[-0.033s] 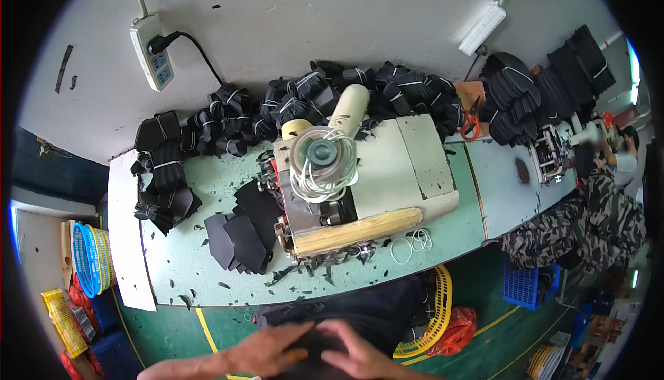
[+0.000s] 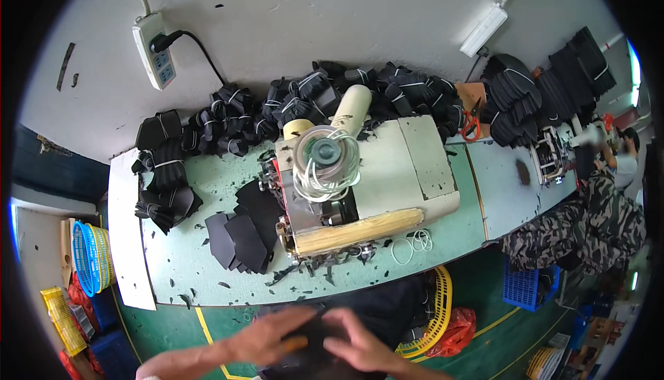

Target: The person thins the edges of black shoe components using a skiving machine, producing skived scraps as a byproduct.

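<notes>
In front of the table's near edge, low in the view, my two hands face each other over dark cloth on my lap. My left hand [image 2: 266, 338] lies with its fingers closed along a black piece [image 2: 315, 342], and an orange-yellow band shows by one finger. From the other side my right hand [image 2: 360, 342] grips the same piece between curved fingers and thumb. The piece blends into the dark cloth, so its outline is hard to make out. Beyond, a cream sewing machine [image 2: 394, 172] carries a coil of white cord [image 2: 325, 179]; flat black cut pieces [image 2: 242, 242] lie left of it.
Tied black bundles [image 2: 297, 100] line the wall behind the machine, with more bundles [image 2: 166, 165] at the left. Orange-handled scissors [image 2: 471, 125] lie at the back right. A yellow basket [image 2: 443, 311] and red bag [image 2: 456, 331] stand near my right. A person in camouflage [image 2: 581, 221] sits at right.
My right hand has shifted slightly up and to the right, and my left hand has moved a little upward. The view itself has moved very slightly.
</notes>
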{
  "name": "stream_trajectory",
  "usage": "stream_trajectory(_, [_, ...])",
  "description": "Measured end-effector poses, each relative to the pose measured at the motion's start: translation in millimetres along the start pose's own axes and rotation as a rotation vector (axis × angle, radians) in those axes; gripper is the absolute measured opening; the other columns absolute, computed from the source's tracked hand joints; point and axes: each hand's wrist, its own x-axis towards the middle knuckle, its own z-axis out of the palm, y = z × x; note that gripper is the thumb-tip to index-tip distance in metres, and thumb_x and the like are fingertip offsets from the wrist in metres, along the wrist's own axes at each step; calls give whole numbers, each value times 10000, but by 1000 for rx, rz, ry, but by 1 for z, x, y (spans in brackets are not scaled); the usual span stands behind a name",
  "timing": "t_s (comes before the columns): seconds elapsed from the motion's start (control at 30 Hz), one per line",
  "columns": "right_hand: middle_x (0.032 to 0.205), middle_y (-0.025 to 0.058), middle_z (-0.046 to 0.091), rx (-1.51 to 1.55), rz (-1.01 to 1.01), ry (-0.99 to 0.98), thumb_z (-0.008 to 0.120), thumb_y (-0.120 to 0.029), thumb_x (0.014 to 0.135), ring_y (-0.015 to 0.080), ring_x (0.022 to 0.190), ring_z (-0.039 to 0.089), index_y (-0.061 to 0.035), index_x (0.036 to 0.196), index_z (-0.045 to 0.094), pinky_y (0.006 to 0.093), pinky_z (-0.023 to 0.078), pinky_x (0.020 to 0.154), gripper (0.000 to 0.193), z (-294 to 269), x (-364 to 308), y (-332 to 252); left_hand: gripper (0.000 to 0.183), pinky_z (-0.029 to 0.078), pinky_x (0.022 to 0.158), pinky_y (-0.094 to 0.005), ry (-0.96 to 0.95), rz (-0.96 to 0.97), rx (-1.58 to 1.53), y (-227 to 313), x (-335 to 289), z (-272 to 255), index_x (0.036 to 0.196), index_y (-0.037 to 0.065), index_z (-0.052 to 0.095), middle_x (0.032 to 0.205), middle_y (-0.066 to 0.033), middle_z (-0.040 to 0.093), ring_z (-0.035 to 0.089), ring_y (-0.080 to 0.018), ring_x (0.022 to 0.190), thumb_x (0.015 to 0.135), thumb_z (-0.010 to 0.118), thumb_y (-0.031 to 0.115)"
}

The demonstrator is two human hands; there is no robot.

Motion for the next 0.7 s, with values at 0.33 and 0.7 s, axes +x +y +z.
stream_trajectory(0.33, [919, 108, 645, -344, 150, 83, 582, -203, 947, 250, 769, 642, 8, 1033, 529, 344, 553, 593, 234, -71, 105, -79, 314, 498, 821, -283, 91, -144, -351, -14, 96, -120, 1148, 65, 647, 974, -59, 688, 614, -106, 872, 885, 678, 235])
stream_trajectory(0.7, [1073, 131, 604, -1255, -358, 224, 670, -93, 811, 331, 1011, 536, -30, 1139, 565, 404, 462, 872, 351, -116, 101, -125, 384, 485, 789, -312, 4, -286, 190, -6, 122, -154, 1054, 78, 700, 908, -82, 704, 645, -179, 822, 875, 639, 413])
